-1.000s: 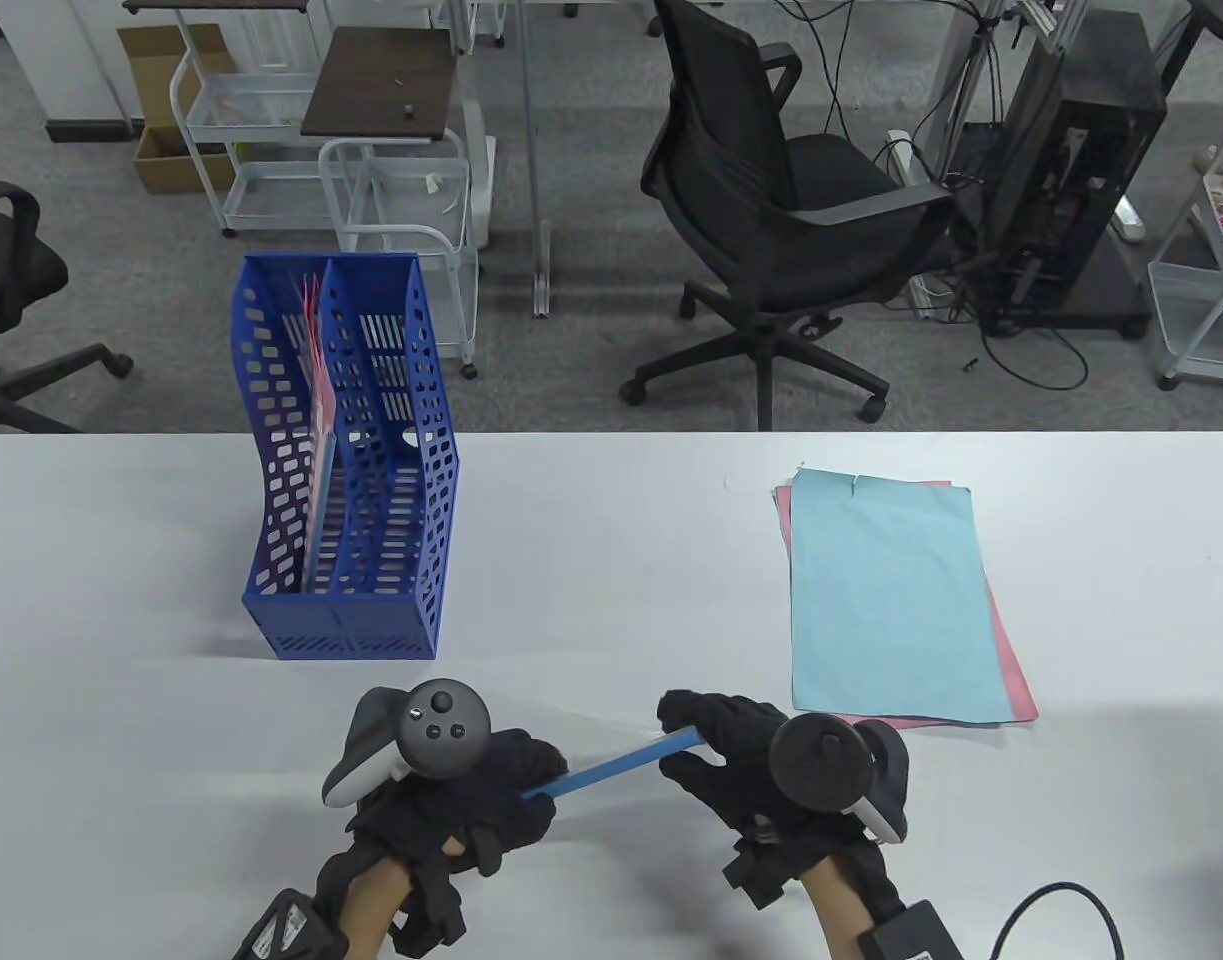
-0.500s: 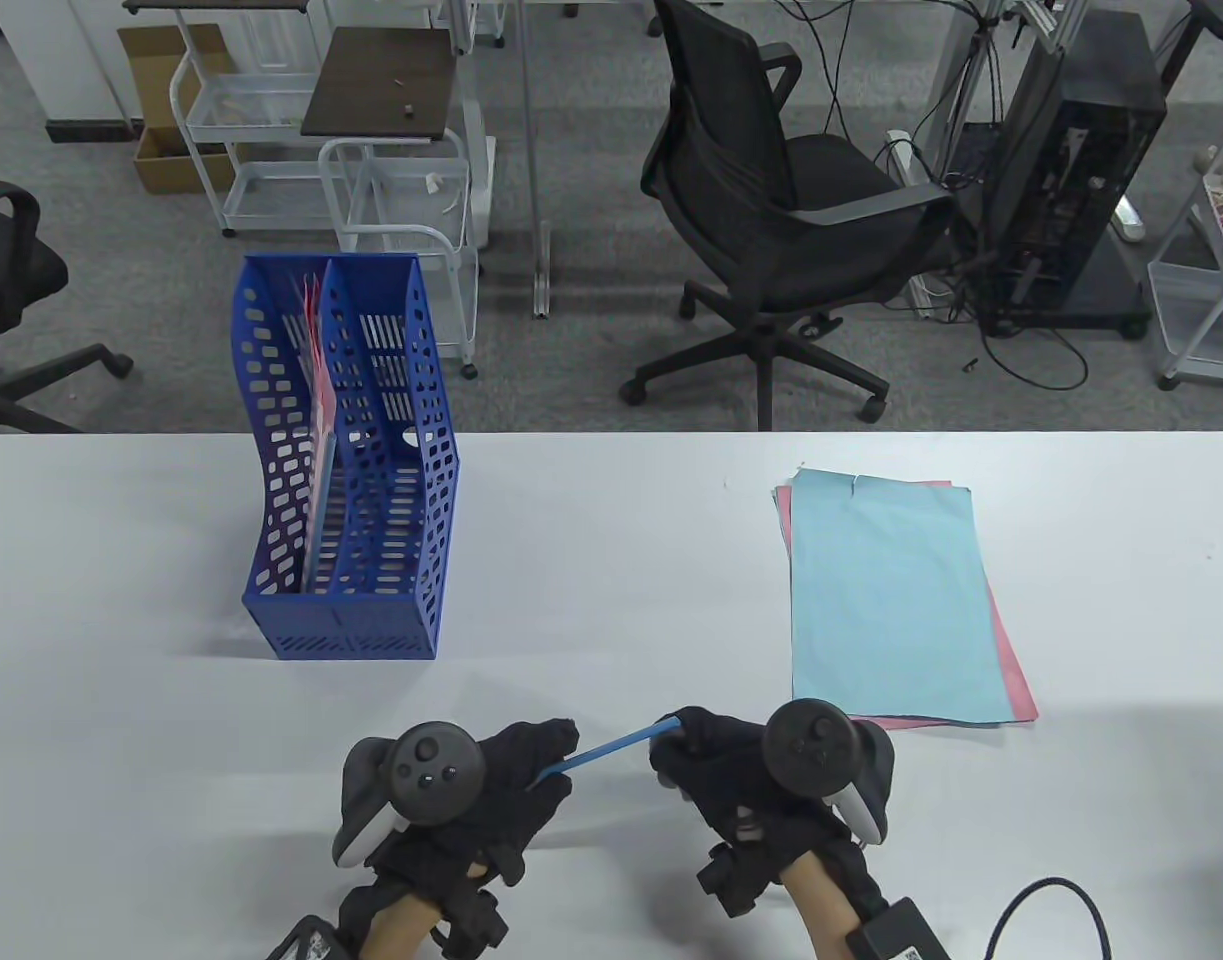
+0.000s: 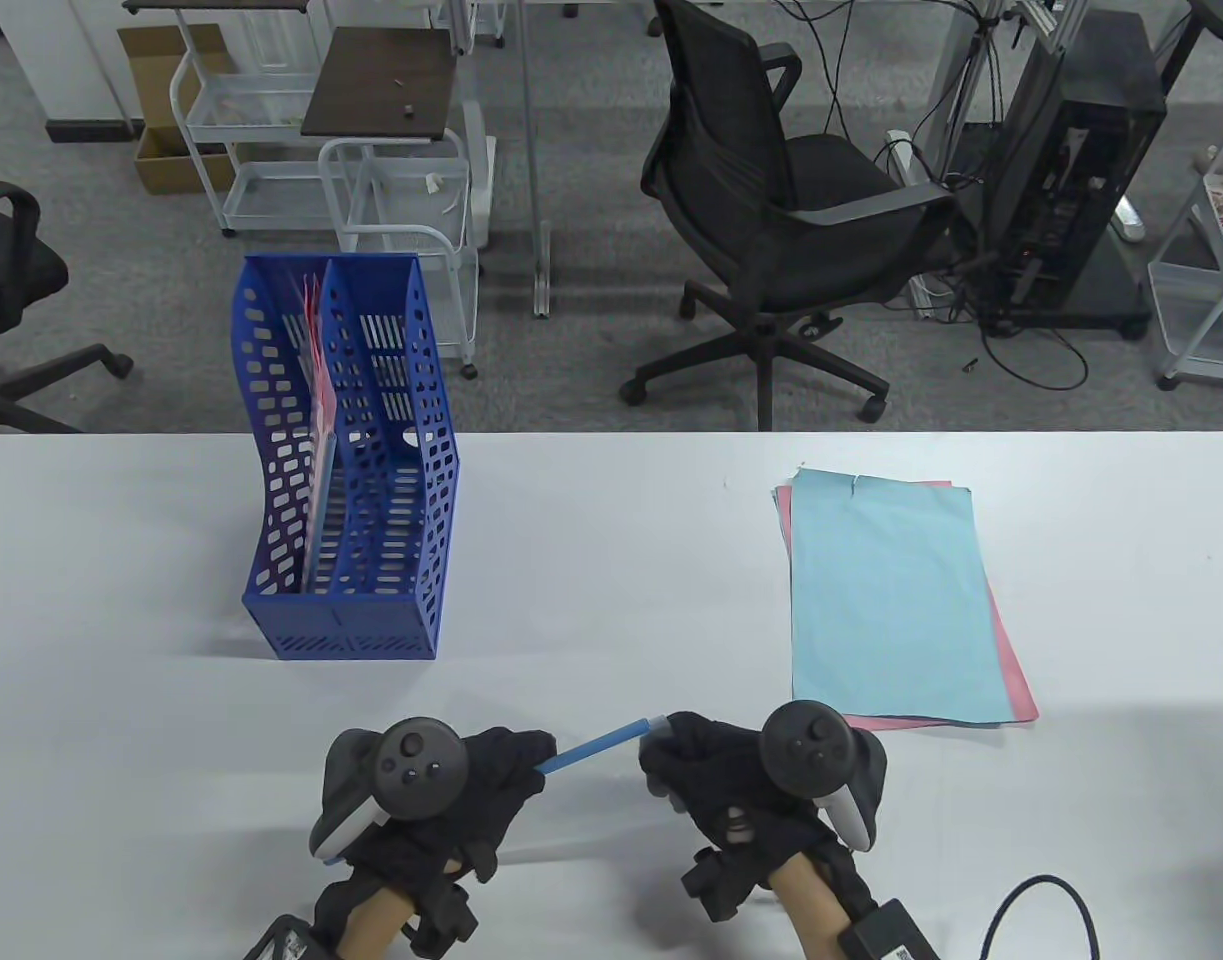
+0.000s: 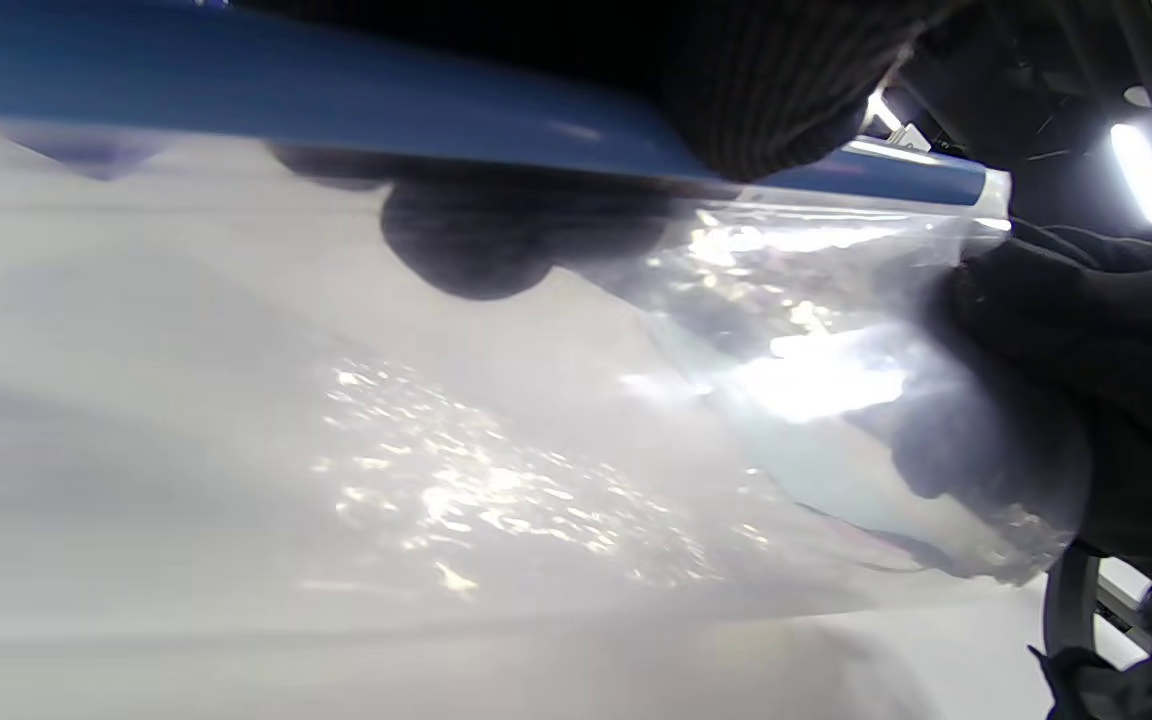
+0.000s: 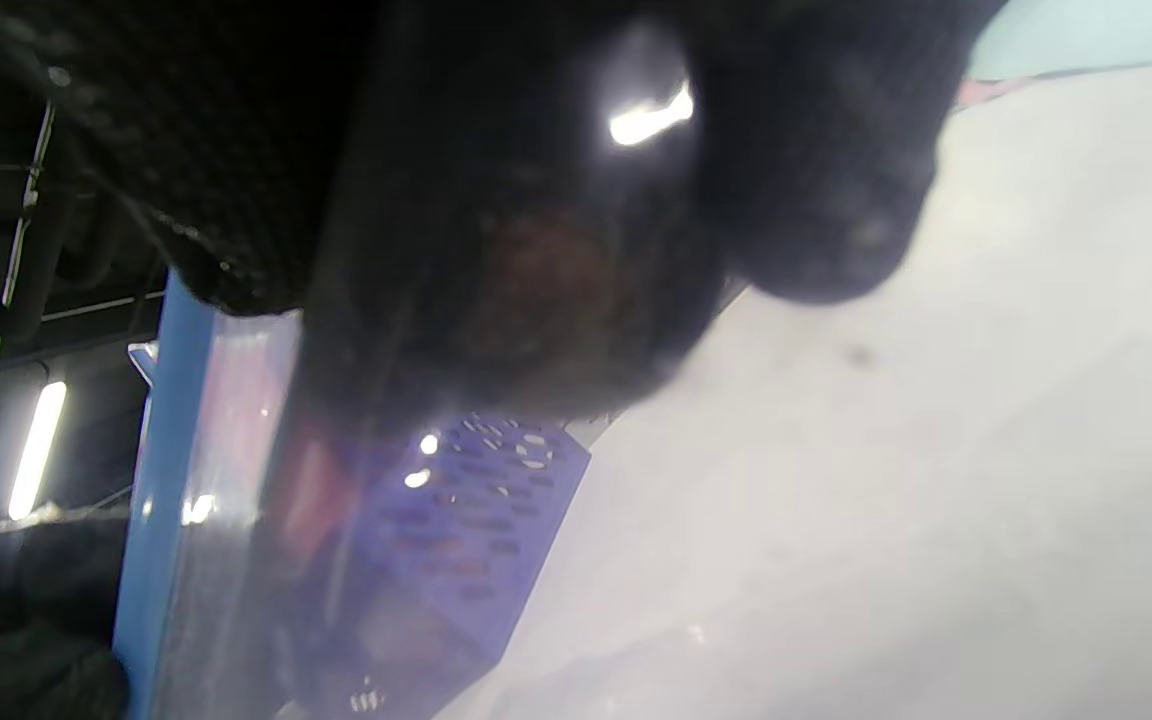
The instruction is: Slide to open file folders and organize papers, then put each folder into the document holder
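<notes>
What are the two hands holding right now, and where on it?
A clear plastic file folder with a blue slide bar: the left hand grips the bar's left end, the right hand pinches the right end.

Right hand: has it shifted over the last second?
Yes. The right hand slid left and nearer the table's front edge, away from the paper stack.

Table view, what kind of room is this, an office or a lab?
Probably an office used as a lab or workshop: black swivel chair on grey carpet, an open computer tower with loose cables, white wire carts behind the white table.
</notes>
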Motion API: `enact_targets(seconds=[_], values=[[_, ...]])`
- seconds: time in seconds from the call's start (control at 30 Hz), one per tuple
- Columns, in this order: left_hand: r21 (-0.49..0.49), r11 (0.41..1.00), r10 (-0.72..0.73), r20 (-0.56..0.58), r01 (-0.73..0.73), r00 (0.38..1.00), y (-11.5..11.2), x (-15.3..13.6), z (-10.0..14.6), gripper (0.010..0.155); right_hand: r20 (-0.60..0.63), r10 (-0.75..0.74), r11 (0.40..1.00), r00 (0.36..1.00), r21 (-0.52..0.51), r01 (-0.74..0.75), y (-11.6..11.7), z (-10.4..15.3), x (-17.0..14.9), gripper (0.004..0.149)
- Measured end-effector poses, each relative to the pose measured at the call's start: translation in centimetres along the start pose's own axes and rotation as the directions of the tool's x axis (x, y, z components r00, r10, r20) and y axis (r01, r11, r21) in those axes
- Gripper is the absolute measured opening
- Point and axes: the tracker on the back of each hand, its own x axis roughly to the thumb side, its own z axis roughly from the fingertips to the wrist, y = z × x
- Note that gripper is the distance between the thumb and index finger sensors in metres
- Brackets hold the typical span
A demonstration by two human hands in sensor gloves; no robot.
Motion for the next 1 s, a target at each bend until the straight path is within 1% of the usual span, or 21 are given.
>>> enact_targets(seconds=[0.17,0.3,0.4,0.53,0.73,0.83,0.97,1.0], values=[[-0.056,0.998,-0.002,-0.052,-0.001,0.999,1.3,-1.6,0.2,0.045,-0.010,-0.048,0.998,0.999,-0.052,0.048,-1.7,0.0,-0.4,0.041],[-0.129,0.990,0.046,-0.094,-0.058,0.995,2.0,-3.1,0.2,0.045,-0.013,-0.076,0.994,0.997,-0.084,0.075,-3.0,0.1,-0.8,0.040],[-0.165,0.984,0.046,-0.123,-0.066,0.991,2.5,-4.0,0.4,0.045,-0.020,-0.088,0.990,0.996,-0.114,0.085,-4.0,0.1,-1.1,0.040],[-0.156,0.984,0.060,-0.165,-0.087,0.984,3.3,-5.8,0.7,0.044,-0.026,-0.118,0.980,0.993,-0.163,0.112,-5.5,0.3,-1.6,0.040],[-0.201,0.973,0.056,-0.261,-0.111,0.964,4.0,-8.5,1.1,0.044,-0.041,-0.125,0.968,0.991,-0.223,0.112,-7.3,0.7,-2.1,0.040],[-0.185,0.979,0.020,-0.329,-0.086,0.944,4.4,-10.2,1.4,0.044,-0.070,-0.144,0.958,0.987,-0.260,0.121,-8.4,0.9,-2.9,0.040],[-0.176,0.976,0.043,-0.413,-0.126,0.910,4.6,-12.0,1.8,0.044,-0.107,-0.188,0.942,0.976,-0.302,0.148,-9.7,1.1,-4.1,0.041],[-0.185,0.975,0.024,-0.446,-0.119,0.895,4.6,-12.3,1.8,0.044,-0.113,-0.208,0.937,0.972,-0.308,0.164,-9.9,1.2,-4.3,0.041]])
